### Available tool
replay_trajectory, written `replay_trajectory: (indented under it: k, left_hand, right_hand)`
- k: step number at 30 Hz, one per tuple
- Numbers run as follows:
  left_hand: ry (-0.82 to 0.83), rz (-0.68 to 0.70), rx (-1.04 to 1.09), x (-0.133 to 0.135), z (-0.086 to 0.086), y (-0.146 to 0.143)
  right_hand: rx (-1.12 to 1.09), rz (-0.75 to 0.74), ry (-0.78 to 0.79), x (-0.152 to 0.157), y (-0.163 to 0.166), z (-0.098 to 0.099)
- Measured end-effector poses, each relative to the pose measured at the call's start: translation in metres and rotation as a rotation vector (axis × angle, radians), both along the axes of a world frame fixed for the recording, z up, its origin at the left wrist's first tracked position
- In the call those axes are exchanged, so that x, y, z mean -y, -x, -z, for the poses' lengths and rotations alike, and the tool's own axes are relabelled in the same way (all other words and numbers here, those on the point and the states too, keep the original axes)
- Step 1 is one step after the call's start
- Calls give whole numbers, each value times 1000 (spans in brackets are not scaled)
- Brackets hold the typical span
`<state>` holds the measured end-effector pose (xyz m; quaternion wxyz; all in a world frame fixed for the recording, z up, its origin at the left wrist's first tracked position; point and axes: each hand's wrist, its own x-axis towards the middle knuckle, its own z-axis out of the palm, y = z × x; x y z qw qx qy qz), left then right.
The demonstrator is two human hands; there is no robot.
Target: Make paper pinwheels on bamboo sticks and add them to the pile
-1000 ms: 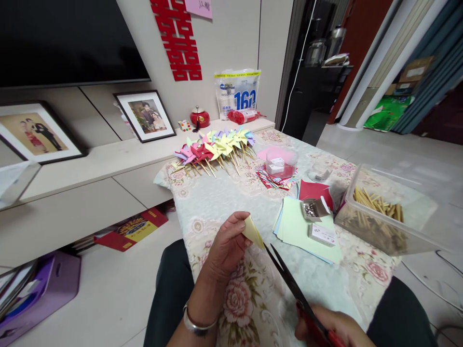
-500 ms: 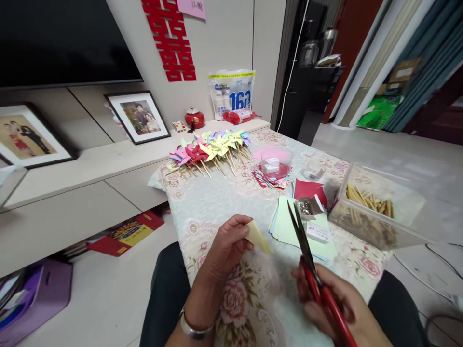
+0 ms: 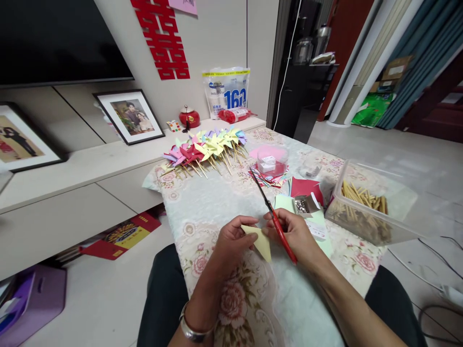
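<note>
My left hand pinches a folded yellow paper triangle over the flowered tablecloth. My right hand touches the same paper with its fingertips while gripping red-handled scissors, whose closed blades point up and away to the left. A row of finished paper pinwheels on sticks lies at the far end of the table. A stack of pale green paper sheets lies just right of my hands.
A clear tub of wooden sticks stands at the right edge. A small open box of pins, red paper and a round clear tub on coloured sheets sit mid-table. Framed photos lean on the shelf at left.
My right hand has come up from the lower right to the yellow paper, carrying the scissors. The blades swung from pointing upright to slanting away left. The left hand barely moved.
</note>
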<state>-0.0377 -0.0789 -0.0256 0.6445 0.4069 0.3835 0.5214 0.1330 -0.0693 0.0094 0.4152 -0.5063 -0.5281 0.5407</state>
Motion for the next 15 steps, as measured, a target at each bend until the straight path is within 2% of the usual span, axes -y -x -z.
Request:
replay_trajectory:
  k: [7, 12, 15]
  left_hand:
    - [-25, -61, 83, 1, -6, 1]
    - [-46, 16, 58, 5, -6, 2]
    - [-31, -12, 69, 6, -8, 1]
  right_hand:
    - [-146, 107, 55, 0, 3, 6]
    - [-234, 86, 74, 0, 2, 9]
    - [-232, 66, 41, 1, 3, 9]
